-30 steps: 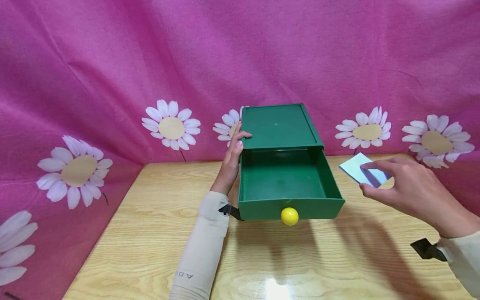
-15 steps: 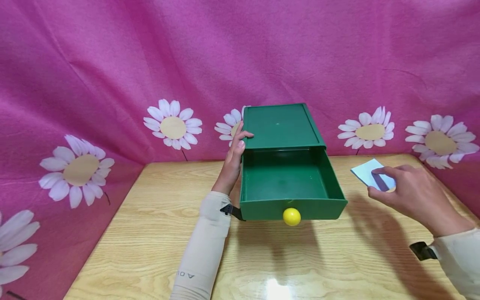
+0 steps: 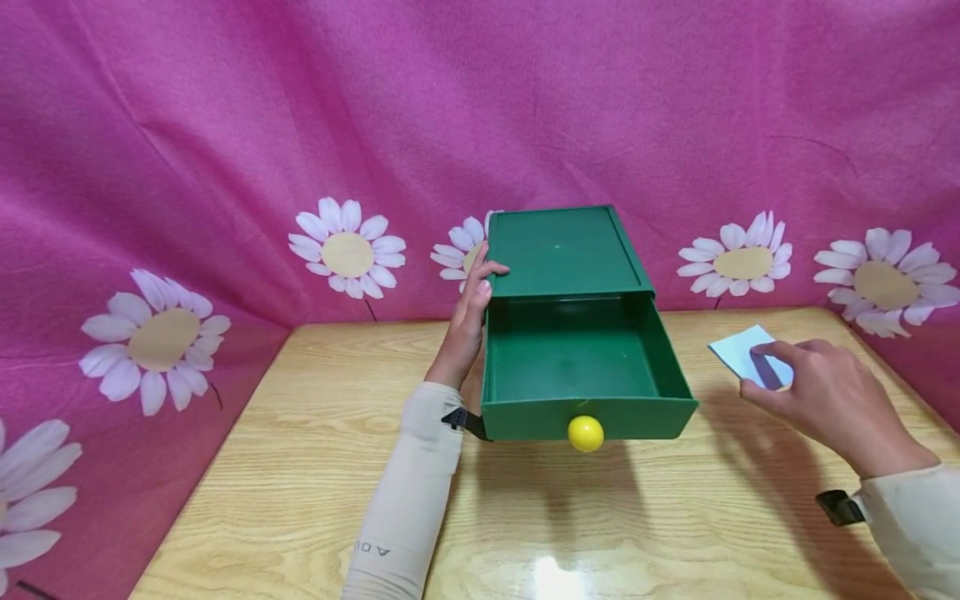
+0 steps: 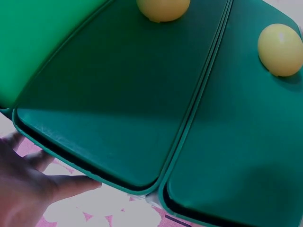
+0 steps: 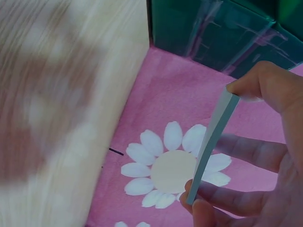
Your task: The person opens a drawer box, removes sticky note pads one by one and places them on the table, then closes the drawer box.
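Observation:
A green plastic drawer cabinet stands mid-table with its top drawer pulled out, and nothing lies inside that drawer. A round yellow knob sits on its front. My left hand rests against the cabinet's left side, fingertips at the top edge. Its fingers reach along the cabinet's side in the left wrist view. To the right of the drawer, my right hand pinches a light blue sticky note pad by its edges, thumb on one side and fingers on the other.
More closed drawer fronts with yellow knobs show in the left wrist view. The cabinet stands on a light wooden table. A pink cloth with white daisies hangs behind and at the sides.
My right hand has moved right and slightly down with the sticky note pad, away from the drawer. The left hand keeps its place on the cabinet.

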Demonstrator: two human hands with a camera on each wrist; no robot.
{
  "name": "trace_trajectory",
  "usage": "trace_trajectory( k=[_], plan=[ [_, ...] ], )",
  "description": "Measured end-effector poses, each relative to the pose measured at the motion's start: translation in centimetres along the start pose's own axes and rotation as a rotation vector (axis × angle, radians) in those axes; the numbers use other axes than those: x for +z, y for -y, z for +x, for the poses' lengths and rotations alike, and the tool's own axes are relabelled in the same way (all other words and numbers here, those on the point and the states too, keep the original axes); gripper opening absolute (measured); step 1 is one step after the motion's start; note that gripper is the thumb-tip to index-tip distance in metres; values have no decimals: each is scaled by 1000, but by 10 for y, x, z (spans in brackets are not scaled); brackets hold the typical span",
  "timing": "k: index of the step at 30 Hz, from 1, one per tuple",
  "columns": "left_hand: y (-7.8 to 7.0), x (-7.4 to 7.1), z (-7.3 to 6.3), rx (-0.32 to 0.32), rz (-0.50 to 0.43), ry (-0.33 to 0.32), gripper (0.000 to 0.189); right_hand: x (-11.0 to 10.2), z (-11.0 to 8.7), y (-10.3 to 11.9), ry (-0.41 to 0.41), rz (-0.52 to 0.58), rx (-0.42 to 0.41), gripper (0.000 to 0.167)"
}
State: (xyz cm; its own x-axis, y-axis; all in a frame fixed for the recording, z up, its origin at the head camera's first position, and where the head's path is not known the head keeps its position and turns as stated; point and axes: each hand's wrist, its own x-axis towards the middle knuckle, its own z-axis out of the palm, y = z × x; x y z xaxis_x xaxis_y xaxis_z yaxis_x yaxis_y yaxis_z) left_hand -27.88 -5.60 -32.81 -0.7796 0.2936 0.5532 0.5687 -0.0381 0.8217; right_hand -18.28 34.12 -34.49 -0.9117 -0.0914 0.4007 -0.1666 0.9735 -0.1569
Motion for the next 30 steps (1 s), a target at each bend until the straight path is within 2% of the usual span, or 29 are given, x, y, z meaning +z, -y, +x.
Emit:
trace_trajectory(
  k=[10, 19, 30],
  plan=[
    [-6, 2, -2, 1, -6, 2, 39, 11, -5, -8, 20, 7, 38, 60],
    [-6, 3, -1, 7, -9, -2, 39, 18, -9, -15, 112, 21, 123, 72],
    [-7, -1, -1, 10, 8, 12, 40, 27, -11, -19, 130, 37, 142, 72]
  ],
)
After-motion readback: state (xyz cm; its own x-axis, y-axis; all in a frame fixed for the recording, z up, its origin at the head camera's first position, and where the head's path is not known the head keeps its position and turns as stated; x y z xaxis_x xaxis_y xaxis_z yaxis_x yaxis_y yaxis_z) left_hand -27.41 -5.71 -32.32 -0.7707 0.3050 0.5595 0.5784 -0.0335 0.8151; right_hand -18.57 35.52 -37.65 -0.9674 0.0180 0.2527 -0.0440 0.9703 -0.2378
